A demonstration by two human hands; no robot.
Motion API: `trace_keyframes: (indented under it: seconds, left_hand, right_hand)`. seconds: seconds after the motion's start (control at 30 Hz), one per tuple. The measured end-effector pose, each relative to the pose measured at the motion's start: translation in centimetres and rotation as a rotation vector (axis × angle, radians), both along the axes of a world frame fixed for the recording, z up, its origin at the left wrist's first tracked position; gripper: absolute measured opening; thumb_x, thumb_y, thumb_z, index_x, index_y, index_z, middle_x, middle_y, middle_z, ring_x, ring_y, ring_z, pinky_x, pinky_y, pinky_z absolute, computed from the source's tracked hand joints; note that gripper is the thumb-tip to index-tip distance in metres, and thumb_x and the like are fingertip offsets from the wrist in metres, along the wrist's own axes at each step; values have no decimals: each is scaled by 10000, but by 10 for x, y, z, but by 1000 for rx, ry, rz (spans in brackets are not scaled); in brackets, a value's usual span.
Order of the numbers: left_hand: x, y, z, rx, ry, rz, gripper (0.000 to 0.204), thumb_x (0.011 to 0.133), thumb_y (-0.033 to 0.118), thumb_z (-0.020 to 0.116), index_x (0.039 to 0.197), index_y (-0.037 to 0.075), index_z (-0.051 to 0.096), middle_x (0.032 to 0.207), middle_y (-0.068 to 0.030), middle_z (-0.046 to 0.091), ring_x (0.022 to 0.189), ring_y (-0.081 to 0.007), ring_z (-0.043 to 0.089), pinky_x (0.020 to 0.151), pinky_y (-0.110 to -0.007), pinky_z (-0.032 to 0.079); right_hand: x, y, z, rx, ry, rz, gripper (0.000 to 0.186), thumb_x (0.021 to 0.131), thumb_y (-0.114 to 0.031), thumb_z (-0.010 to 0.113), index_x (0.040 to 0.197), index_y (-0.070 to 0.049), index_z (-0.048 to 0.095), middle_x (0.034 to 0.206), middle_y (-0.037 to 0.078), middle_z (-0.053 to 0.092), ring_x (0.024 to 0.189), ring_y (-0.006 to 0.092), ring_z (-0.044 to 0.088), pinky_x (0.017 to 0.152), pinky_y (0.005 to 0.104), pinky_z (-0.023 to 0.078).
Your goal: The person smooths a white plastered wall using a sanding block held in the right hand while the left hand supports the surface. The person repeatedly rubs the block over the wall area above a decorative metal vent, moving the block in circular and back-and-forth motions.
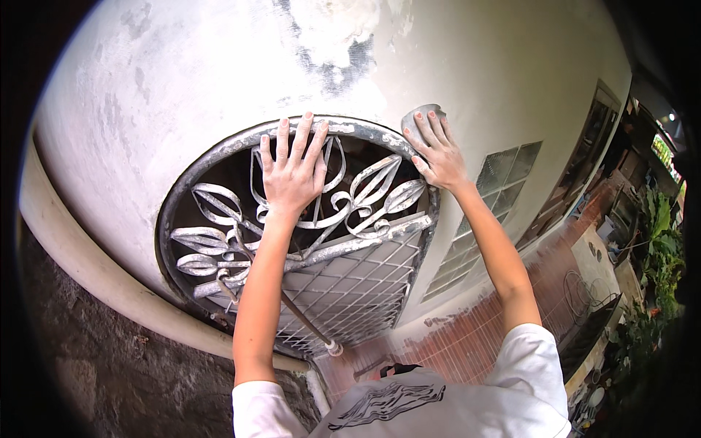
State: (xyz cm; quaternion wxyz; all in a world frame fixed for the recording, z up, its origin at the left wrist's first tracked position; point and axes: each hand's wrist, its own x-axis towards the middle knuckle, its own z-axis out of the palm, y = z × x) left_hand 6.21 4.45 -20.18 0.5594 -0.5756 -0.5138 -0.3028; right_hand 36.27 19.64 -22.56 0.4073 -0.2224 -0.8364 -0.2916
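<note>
Both my arms reach up to a white wall (219, 66) above an arched metal gate (343, 241) with leaf-shaped scrollwork and a diamond lattice below. My left hand (293, 169) lies flat near the top of the arch, fingers spread, fingertips on the worn grey-white rim (226, 142). It holds nothing. At the right shoulder of the arch, my right hand (438, 155) presses a grey sheet that looks like sandpaper (410, 120) against the wall. Its fingers lie over the sheet and hide most of it. Pale dust coats the fingers of both hands.
Bare grey patches (339, 66) mark the wall above the arch. Right of the gate is a glass-block window (504, 175). A rounded pale ledge (95, 255) curves along the left. Red tiles (467, 321) cover the floor below; plants (661, 248) and a coiled wire stand at right.
</note>
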Motion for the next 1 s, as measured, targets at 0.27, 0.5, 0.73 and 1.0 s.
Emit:
trace_keyframes:
  seconds: [0.27,0.5,0.73,1.0]
  left_hand:
    - [-1,-1,0,-20,10,-6,744,760,136,593,1488,271,525,1613,-23,399,1524,-315,270,1247,-531,60]
    - [-1,-1,-2,-5,2,-18,760,742,131,580,1489,257,526,1607,-29,410,1529,-317,259,1249,-525,57]
    - [-4,2,-5,1,6,17,739,743,163,576,1478,232,538,1603,-39,415,1532,-332,247,1253,-524,47]
    - [29,-12,50,-31,-7,-261,683,743,143,573,1425,163,572,1531,-68,507,1458,-285,406,1253,-527,122]
  right_hand:
    - [-65,-22,66,204,-107,127,511,990,-374,459,1491,-302,522,1638,34,343,1537,265,244,1267,483,107]
    - [-47,-10,44,142,-81,144,519,987,-357,499,1505,-372,479,1643,-26,331,1535,222,246,1268,480,125]
    - [34,21,-10,75,-108,60,504,978,-341,497,1481,-338,522,1625,-13,362,1518,258,274,1267,494,130]
    - [-27,-6,62,72,-77,222,524,987,-341,491,1511,-355,476,1639,-15,339,1526,234,266,1263,499,128]
